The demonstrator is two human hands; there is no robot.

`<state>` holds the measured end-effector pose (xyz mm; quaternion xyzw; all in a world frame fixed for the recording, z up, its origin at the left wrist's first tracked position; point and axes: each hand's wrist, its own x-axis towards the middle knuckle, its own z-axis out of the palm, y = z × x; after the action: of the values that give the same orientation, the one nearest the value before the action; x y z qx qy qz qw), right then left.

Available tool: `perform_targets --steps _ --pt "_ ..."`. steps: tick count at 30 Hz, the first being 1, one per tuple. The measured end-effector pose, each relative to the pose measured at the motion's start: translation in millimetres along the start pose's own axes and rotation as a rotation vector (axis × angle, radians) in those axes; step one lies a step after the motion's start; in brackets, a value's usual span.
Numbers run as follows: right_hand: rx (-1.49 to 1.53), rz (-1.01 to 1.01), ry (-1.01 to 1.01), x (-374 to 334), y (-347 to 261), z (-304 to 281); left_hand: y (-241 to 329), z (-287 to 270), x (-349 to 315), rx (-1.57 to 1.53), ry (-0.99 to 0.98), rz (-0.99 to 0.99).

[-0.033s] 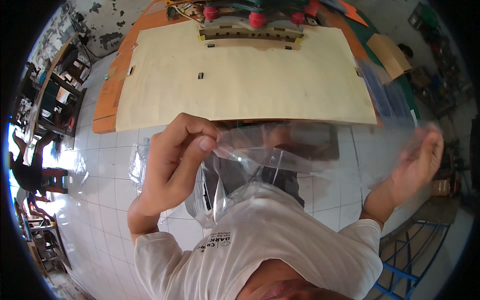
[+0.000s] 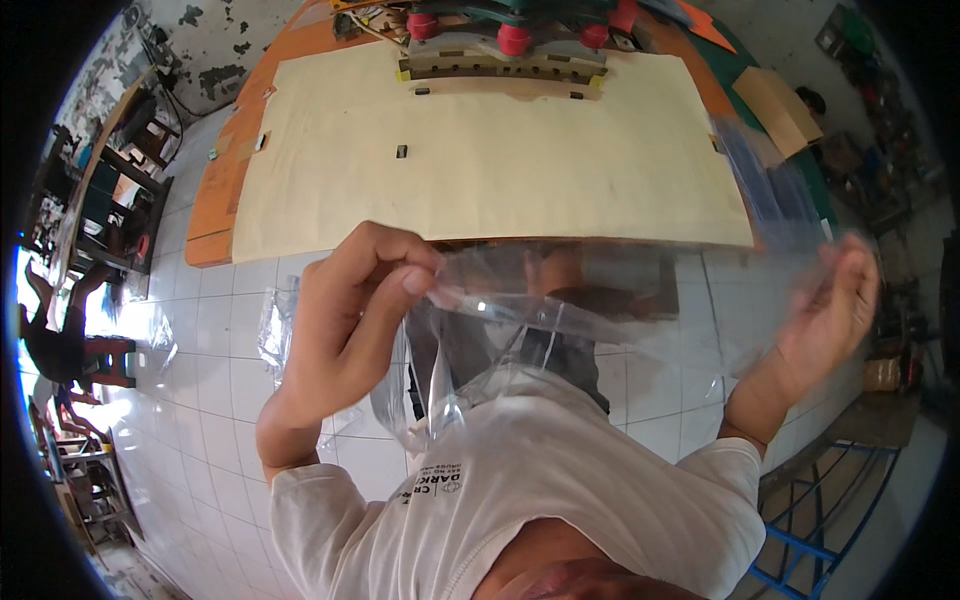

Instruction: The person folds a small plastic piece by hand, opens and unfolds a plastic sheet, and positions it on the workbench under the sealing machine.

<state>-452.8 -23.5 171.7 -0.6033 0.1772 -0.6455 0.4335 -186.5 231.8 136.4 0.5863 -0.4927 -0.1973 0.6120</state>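
Observation:
My left hand (image 2: 350,310) is closed, thumb and forefinger pinching the edge of a clear plastic sheet (image 2: 570,315). The sheet stretches sideways in front of my body, below the table's near edge, and part of it hangs in folds by my shirt. At the other end my right hand (image 2: 830,310) is raised, its fingers curled in on the plastic. Motion blurs that hand, and its exact hold on the thin sheet is hard to see.
A cream board (image 2: 480,170) covers the orange-brown table (image 2: 208,245); small black pieces lie on it. Behind stands a sealing-type machine with red knobs (image 2: 515,38). Clear plastic sheets (image 2: 770,190) lie at the right, near a cardboard box (image 2: 775,110). Crumpled plastic (image 2: 277,325) is at left.
My right hand has shifted slightly up and to the left, with its end of the plastic. My left hand has barely moved and keeps its pinch. Folds in the sheet have shifted a little.

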Motion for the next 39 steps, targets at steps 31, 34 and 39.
perform_targets --steps 31,34,39 --pt "-0.356 -0.064 0.09 -25 98 79 -68 28 -66 0.881 0.332 0.101" --pt "-0.386 -0.086 0.136 -27 92 75 -64 34 -73 1.062 0.406 0.177" --pt "-0.296 -0.123 0.136 -40 89 72 -60 51 -60 0.946 0.502 -0.189"
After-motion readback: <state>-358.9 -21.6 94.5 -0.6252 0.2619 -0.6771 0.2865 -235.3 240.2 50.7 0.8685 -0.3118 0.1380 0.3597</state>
